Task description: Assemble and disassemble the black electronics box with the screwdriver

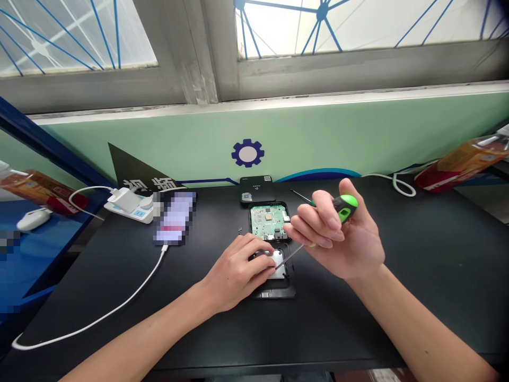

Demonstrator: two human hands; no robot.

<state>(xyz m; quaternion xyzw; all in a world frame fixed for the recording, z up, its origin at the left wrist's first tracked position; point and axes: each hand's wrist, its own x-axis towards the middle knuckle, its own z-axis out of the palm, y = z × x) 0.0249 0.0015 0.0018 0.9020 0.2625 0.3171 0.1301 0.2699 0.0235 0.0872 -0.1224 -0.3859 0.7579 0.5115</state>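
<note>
An opened black device (273, 289) lies on the black table (417, 276), with a green circuit board (268, 220) bare in its far half and a silver plate (278, 265) in its near half. My left hand (236, 273) rests on the near half, fingers curled down against the silver plate. My right hand (338, 236) grips a screwdriver by its black and green handle (345, 207). The thin shaft (289, 257) slants down to the left, its tip at the plate beside my left fingertips.
A black back cover (256, 189) lies behind the device, a second thin tool (300, 196) beside it. Small screws (240, 229) sit left of the board. A phone (175, 217) with a white cable (119, 307) and a power strip (131, 204) stand at left.
</note>
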